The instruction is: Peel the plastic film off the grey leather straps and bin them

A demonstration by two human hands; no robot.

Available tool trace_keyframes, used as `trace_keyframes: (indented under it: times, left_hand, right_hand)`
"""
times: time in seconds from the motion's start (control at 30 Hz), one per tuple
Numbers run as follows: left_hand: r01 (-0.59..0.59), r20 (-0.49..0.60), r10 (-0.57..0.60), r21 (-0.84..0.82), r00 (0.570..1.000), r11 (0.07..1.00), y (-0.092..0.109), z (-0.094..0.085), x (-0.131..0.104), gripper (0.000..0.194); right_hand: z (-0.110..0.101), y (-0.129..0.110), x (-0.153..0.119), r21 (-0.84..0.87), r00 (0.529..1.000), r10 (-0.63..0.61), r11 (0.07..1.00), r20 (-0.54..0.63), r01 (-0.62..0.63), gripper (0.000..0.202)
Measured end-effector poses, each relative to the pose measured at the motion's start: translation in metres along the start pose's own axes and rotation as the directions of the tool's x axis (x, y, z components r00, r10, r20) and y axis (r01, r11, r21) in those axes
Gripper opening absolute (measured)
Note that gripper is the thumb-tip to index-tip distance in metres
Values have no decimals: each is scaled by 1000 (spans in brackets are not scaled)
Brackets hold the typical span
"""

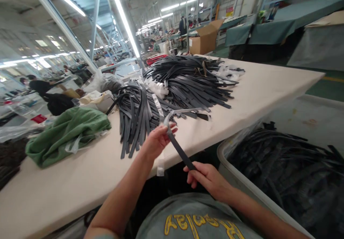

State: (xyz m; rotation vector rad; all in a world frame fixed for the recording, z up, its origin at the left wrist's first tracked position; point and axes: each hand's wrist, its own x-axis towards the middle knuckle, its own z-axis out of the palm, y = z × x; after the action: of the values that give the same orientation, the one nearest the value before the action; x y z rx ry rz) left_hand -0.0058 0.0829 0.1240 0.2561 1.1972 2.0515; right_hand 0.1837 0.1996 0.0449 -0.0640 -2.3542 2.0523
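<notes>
A dark grey strap [179,150] stretches between my two hands in front of my body. My left hand [158,138] pinches its upper end, where a lighter, blurred length curves away to the right over the table. Lower down and to the right, my right hand [202,176] is closed round the strap. Beyond my hands lies a large pile of dark straps [188,85], with another bunch of straps [137,113] hanging toward me at its left. A whitish strip [160,165] hangs at the table's near edge.
The pale table [268,85] runs across in front of me. A green cloth [70,131] lies on its left part. At the right, below the tabletop, stands a white bin [242,176] with many dark straps. A cardboard box [205,40] and people are farther back.
</notes>
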Motion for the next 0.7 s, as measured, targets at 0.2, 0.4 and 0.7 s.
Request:
trace_keyframes:
  times: [0.2, 0.4, 0.7]
  left_hand:
    - [-752, -213, 769, 169, 603, 637, 92, -62, -67, 8]
    - [-746, -495, 805, 389, 326, 541, 53, -131, -140, 16]
    - [-398, -792, 27, -276, 609, 875, -60, -166, -155, 30]
  right_hand:
    - [32, -59, 58, 20, 949, -63, 998, 308, 60, 38]
    - [63, -40, 75, -103, 887, 13, 994, 462, 40, 38]
    - [32, 8, 47, -473, 832, 374, 867, 410, -156, 49]
